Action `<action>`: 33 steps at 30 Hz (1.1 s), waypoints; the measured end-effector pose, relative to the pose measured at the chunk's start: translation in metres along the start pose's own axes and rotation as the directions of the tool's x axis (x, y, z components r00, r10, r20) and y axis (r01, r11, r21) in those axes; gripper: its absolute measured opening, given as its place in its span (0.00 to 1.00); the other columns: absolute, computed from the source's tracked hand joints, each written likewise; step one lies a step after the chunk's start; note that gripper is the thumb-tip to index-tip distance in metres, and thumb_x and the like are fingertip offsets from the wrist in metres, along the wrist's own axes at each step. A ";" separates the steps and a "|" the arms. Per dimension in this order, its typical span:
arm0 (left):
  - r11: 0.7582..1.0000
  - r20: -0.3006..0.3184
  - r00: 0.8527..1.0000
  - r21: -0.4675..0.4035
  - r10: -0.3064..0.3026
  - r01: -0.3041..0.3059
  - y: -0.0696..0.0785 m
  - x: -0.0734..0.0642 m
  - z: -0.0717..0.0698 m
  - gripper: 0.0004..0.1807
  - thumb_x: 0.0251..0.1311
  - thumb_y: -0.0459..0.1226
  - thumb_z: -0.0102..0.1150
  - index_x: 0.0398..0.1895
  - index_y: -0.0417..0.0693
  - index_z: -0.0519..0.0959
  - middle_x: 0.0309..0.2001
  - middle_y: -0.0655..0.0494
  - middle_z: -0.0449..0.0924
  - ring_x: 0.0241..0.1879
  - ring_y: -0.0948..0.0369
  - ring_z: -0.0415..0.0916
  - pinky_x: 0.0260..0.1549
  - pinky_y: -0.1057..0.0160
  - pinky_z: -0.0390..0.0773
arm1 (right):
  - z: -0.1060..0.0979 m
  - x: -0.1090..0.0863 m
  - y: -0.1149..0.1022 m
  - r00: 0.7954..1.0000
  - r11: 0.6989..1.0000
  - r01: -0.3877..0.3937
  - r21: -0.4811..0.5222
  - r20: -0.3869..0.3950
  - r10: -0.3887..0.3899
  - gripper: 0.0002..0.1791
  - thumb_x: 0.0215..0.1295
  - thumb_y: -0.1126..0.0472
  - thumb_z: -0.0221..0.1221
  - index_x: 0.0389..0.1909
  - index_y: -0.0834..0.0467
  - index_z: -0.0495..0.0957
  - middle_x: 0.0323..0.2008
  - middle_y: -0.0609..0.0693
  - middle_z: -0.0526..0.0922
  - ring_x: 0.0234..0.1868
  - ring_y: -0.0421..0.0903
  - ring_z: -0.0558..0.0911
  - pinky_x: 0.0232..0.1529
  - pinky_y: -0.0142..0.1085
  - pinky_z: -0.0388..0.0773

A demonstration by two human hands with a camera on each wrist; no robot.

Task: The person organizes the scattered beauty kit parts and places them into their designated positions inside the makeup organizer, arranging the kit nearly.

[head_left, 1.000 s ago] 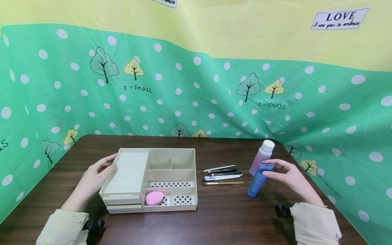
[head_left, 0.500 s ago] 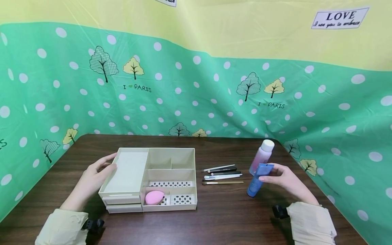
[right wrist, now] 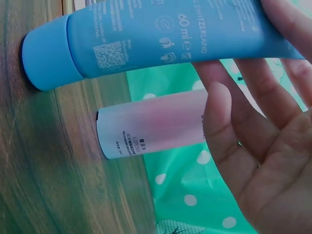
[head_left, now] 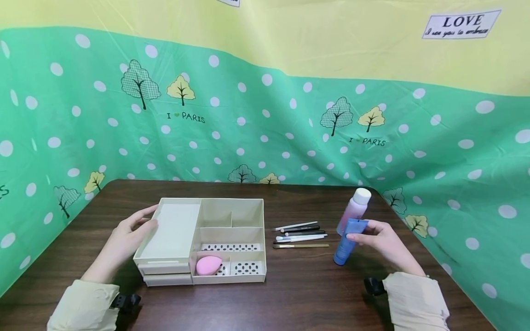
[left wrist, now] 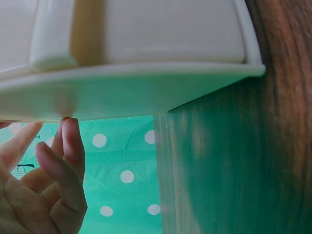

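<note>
My right hand [head_left: 383, 240] pinches a blue squeeze tube [head_left: 347, 248] near its flat end, thumb in front and fingers behind. The tube tilts slightly, cap down at the table; in the right wrist view its cap [right wrist: 51, 53] is close to the wood. Just behind it stands a pink bottle [head_left: 351, 215] with a white cap. My left hand [head_left: 126, 241] rests against the left side of a cream organizer [head_left: 171, 230], thumb at the rim. Fingertips [left wrist: 70, 126] touch its outer wall in the left wrist view. A pink makeup sponge [head_left: 209, 265] lies in the front compartment.
Several makeup brushes [head_left: 301, 235] lie on the dark wooden table [head_left: 290, 294] between the organizer and the tube. Drawers [head_left: 167, 275] are at the organizer's front left. A green and yellow printed curtain [head_left: 265, 133] hangs behind the table.
My right hand has shifted a little left and down along the tube. The tube's upper end has leaned left, so it stands more upright. My left hand and the organizer stay put.
</note>
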State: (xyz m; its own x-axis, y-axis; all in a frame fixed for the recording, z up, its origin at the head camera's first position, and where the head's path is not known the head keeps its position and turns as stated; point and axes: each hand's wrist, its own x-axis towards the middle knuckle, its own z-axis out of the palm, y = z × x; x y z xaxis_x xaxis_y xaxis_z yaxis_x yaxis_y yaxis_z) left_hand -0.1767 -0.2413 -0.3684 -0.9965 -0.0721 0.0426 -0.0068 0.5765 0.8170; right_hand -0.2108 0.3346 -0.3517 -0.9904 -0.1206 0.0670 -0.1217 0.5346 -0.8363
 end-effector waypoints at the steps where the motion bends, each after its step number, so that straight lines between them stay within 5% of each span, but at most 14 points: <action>1: 1.000 0.000 1.000 0.002 -0.005 0.005 0.000 0.000 0.000 0.31 0.74 0.49 0.46 0.76 0.49 0.61 0.61 0.32 0.73 0.58 0.42 0.71 0.45 0.56 0.72 | 0.001 0.000 -0.001 1.000 1.000 0.000 -0.008 -0.006 0.000 0.18 0.65 0.57 0.65 0.44 0.69 0.80 0.32 0.42 0.82 0.36 0.44 0.77 0.38 0.41 0.77; 16: 1.000 -0.020 1.000 0.001 0.015 -0.015 0.002 -0.001 0.001 0.31 0.74 0.48 0.47 0.75 0.49 0.62 0.60 0.32 0.74 0.56 0.43 0.73 0.43 0.58 0.74 | 0.024 0.010 -0.018 0.987 0.999 0.022 -0.029 -0.160 -0.026 0.21 0.63 0.52 0.67 0.43 0.68 0.81 0.32 0.39 0.82 0.34 0.42 0.78 0.35 0.34 0.79; 21: 1.000 -0.015 1.000 -0.003 -0.005 0.005 0.003 -0.001 0.001 0.31 0.74 0.49 0.47 0.76 0.50 0.61 0.61 0.31 0.72 0.58 0.42 0.71 0.47 0.52 0.74 | 0.035 0.016 -0.033 0.977 0.998 0.040 -0.038 -0.209 -0.048 0.20 0.62 0.52 0.67 0.35 0.68 0.80 0.31 0.44 0.81 0.33 0.40 0.77 0.34 0.35 0.80; 28: 1.000 -0.013 1.000 -0.003 -0.004 0.004 0.004 -0.002 0.001 0.31 0.74 0.49 0.46 0.76 0.50 0.61 0.62 0.31 0.72 0.59 0.41 0.70 0.50 0.46 0.73 | 0.048 0.022 -0.062 0.973 0.996 0.066 -0.065 -0.216 -0.079 0.23 0.63 0.50 0.67 0.46 0.67 0.82 0.40 0.55 0.84 0.38 0.43 0.78 0.38 0.37 0.78; 33: 1.000 -0.018 1.000 -0.004 0.000 0.000 0.004 -0.002 0.002 0.31 0.74 0.49 0.47 0.76 0.49 0.61 0.61 0.31 0.72 0.59 0.41 0.71 0.49 0.48 0.73 | 0.058 0.027 -0.079 0.971 0.990 0.127 -0.059 -0.196 -0.136 0.21 0.61 0.51 0.69 0.44 0.66 0.82 0.35 0.50 0.85 0.37 0.40 0.78 0.40 0.33 0.77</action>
State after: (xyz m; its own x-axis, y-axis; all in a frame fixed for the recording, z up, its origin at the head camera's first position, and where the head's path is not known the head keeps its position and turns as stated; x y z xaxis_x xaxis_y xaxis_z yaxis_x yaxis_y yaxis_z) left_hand -0.1753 -0.2377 -0.3665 -0.9948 -0.0869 0.0525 -0.0068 0.5729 0.8196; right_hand -0.2240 0.2406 -0.3151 -0.9580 -0.0264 0.2855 -0.2502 0.5633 -0.7874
